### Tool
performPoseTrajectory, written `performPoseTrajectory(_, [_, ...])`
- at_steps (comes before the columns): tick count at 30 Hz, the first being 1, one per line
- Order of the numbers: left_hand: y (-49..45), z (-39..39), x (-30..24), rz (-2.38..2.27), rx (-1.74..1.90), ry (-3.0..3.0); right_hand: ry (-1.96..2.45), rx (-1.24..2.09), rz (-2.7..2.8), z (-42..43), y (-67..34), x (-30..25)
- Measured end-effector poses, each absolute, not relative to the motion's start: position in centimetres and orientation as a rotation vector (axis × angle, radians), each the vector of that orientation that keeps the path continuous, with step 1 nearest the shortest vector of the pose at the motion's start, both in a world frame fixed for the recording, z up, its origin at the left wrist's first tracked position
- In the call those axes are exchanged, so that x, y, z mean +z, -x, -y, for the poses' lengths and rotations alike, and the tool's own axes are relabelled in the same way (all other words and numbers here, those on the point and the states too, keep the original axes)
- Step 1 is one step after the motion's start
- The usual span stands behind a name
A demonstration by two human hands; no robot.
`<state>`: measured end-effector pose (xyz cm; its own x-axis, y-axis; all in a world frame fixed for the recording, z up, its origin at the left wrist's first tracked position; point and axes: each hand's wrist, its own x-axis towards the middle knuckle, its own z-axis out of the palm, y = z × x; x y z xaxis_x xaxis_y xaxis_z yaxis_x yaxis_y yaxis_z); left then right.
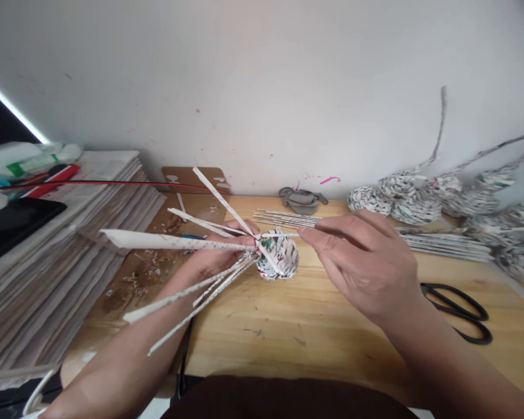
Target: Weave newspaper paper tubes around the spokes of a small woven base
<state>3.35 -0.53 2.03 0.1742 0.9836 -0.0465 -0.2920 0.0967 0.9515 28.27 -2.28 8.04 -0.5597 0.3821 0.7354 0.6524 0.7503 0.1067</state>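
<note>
A small round piece woven from rolled newspaper strips (282, 256) is held above the wooden table. My left hand (225, 250) is closed around its gathered left end, partly hidden behind the strips. Several long paper strips (174, 240) fan out from that end to the left, toward and over my left forearm. My right hand (362, 256) pinches one thin paper strip (291, 235) between thumb and fingertips, just right of the woven piece. That strip runs across the top of the piece to the gathered end.
Black-handled scissors (458, 311) lie at the right. Finished-looking woven paper pieces (414, 198) sit at the back right, beside thin paper rolls (449, 244). A grey strap-like bundle (303, 199) rests against the wall. Stacked paper (82, 233) fills the left side, with a dark phone (21, 224) on top.
</note>
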Motion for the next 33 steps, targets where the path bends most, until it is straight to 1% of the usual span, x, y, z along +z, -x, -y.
performPoseTrajectory(3, [-3.4, 0.4, 2.0, -0.843, 1.141, -0.991, 0.762, -0.487, 2.235, 2.3, -28.3, 8.0])
performPoseTrajectory(17, [-2.9, 0.7, 1.4, -0.909, 1.143, -0.966, 0.766, -0.514, 2.243, 2.4, -28.3, 7.9])
performPoseTrajectory(24, [-2.7, 0.5, 1.1, -0.921, 1.118, -0.929, 0.739, -0.604, 2.282, 2.5, -28.3, 8.7])
performPoseTrajectory(29, [-2.9, 0.6, 1.0, -0.921, 1.142, -1.074, 0.744, -0.623, 2.364, 2.6, -28.6, 9.1])
performPoseTrajectory(33, [-3.0, 0.9, 1.5, -0.992, 1.197, -1.367, 0.787, -0.611, 2.415, 2.8, -28.8, 9.2])
